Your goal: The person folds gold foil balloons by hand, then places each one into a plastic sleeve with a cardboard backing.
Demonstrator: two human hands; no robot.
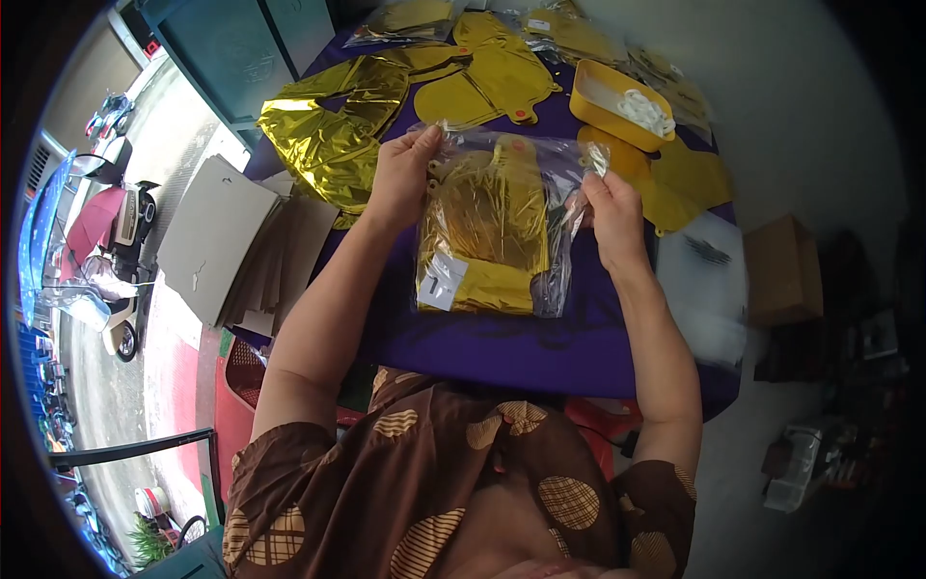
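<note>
A clear plastic bag (558, 280) with a folded gold foil balloon (487, 212) inside is held up over the purple-covered table. Near its lower left corner is a white label (442, 281) with a dark mark. My left hand (405, 174) pinches the bag's upper left corner between thumb and fingers. At the upper right corner, my right hand (614, 214) grips the crumpled plastic the same way. Beyond the bag lie flat gold foil balloons (487, 77) and a shiny crumpled gold foil sheet (338, 116).
A yellow tray (588, 106) holding white coiled material stands at the back right. Packed gold bags (569, 34) line the far edge. Grey cardboard sheets (217, 241) are stacked left of the table (386, 318); a brown carton (783, 270) is at right.
</note>
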